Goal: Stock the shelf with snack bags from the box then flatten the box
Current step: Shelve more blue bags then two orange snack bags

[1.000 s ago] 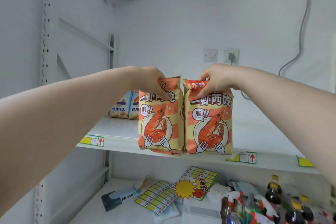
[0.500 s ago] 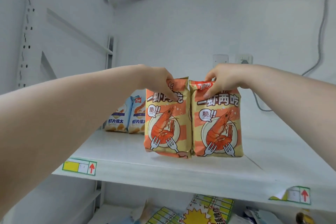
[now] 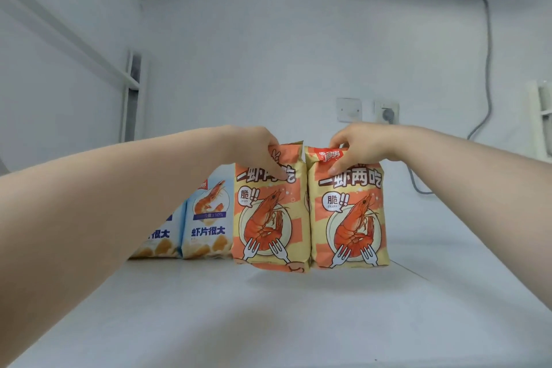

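The shelf (image 3: 268, 323) is stretching wide beneath everything. It is lying open in front of the bags and out to the right, with the back wall (image 3: 268, 69) closing it off behind. The left orange bag (image 3: 268, 218) and the right orange bag (image 3: 348, 218) are standing upright near the middle, sides touching. I cannot tell whether their bottoms are touching the shelf. Two blue bags (image 3: 209, 224) are crowding just beside the left orange bag, on its left. The left grip (image 3: 257, 149) is pinching the left orange bag's top edge, thumb lying on the front. The right grip (image 3: 358, 149) is pinching the right orange bag's top likewise. Each bag is hanging straight below its grip.
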